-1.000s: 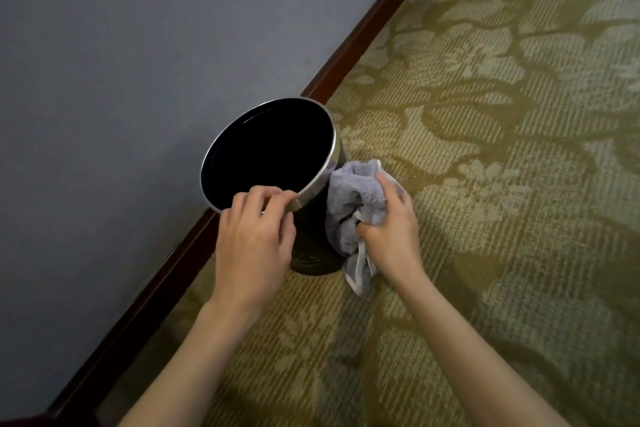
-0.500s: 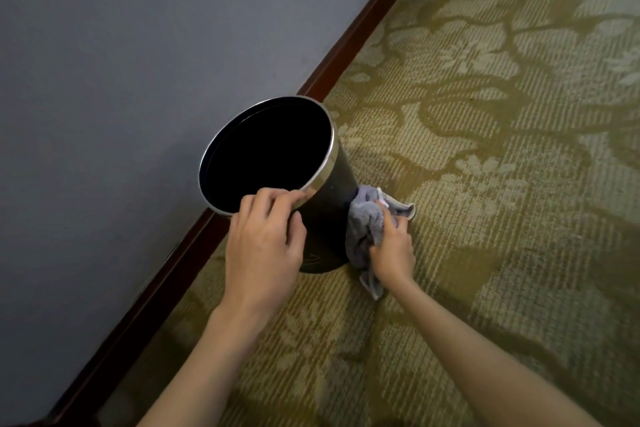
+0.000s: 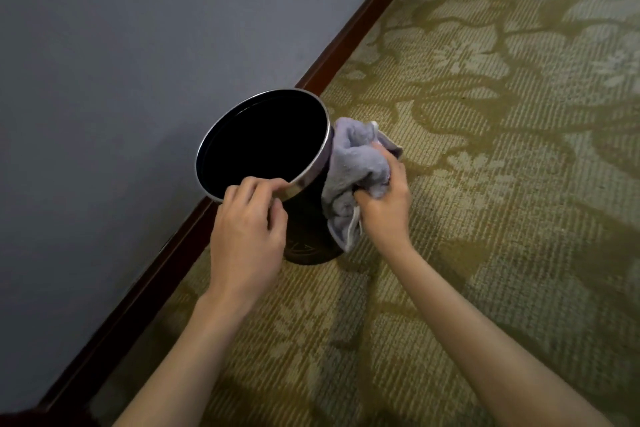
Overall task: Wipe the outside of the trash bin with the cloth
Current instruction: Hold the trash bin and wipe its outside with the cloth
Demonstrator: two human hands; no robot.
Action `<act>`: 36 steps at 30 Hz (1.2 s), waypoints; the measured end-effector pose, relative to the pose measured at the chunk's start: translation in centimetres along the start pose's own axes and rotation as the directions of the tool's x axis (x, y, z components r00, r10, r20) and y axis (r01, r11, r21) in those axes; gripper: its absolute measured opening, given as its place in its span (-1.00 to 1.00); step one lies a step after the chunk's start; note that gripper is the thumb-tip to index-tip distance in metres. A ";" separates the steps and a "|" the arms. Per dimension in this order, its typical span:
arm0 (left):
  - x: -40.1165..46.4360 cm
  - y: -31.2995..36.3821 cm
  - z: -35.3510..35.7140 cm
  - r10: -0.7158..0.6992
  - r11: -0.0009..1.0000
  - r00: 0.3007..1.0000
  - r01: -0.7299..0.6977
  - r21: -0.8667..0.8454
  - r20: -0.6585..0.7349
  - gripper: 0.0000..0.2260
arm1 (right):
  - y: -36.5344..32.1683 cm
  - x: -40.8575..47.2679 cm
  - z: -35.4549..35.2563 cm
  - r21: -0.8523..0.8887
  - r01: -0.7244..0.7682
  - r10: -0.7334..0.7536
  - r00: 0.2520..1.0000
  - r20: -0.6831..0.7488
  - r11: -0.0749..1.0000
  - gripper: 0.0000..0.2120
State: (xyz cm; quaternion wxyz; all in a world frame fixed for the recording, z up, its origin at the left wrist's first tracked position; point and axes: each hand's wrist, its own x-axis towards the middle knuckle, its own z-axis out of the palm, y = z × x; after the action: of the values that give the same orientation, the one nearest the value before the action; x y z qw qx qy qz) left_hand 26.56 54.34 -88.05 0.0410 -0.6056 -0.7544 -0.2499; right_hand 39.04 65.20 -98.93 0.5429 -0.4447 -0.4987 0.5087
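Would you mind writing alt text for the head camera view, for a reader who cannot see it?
A person's right hand presses a bunched grey cloth against the outer side of a black trash bin, while the left hand grips its silver rim. The bin stands on patterned green carpet beside a grey wall with a dark baseboard.

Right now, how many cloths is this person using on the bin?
1. A single grey cloth, bunched in the right hand, pressed against the bin's outer side just under its rim. No other shows.

Dim, soft indoor light, faint arm shadows on carpet (image 3: 485, 184), bin (image 3: 263, 146) interior pure black, slight wide-angle bending at frame edges
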 end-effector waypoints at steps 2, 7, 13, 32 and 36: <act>-0.2 -0.1 -0.1 -0.025 0.999 1.000 0.025 -0.028 0.002 -0.77 | 1.7 1.0 -0.1 -0.075 -0.102 0.098 0.994 -0.046 0.992 -0.33; -0.7 0.2 0.0 -0.041 0.996 0.999 0.041 -0.076 -0.001 -0.77 | 6.2 0.0 0.1 -0.175 -0.348 0.338 0.937 -0.087 0.921 -0.40; -0.5 0.9 0.4 -0.035 0.993 0.999 0.035 -0.115 0.005 -0.79 | 7.2 -8.0 3.0 -0.035 -0.432 0.426 0.898 -0.106 0.901 -0.45; -1.8 -0.3 -0.2 -0.099 0.979 0.995 0.095 -0.183 -0.017 -0.78 | 5.0 -0.4 -0.1 0.005 -0.369 0.367 0.922 -0.127 0.929 -0.49; -2.1 -0.6 -0.5 -0.091 0.984 0.996 0.089 -0.156 -0.008 -0.78 | 5.4 -0.6 -0.1 -0.040 -0.371 0.367 0.927 -0.083 0.928 -0.50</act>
State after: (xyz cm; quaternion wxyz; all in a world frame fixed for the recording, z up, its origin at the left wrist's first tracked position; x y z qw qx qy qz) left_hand 26.41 52.20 -88.54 -0.0121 -0.5703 -0.7589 -0.3141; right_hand 38.54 65.12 -104.38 0.4434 -0.5638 -0.3995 0.5709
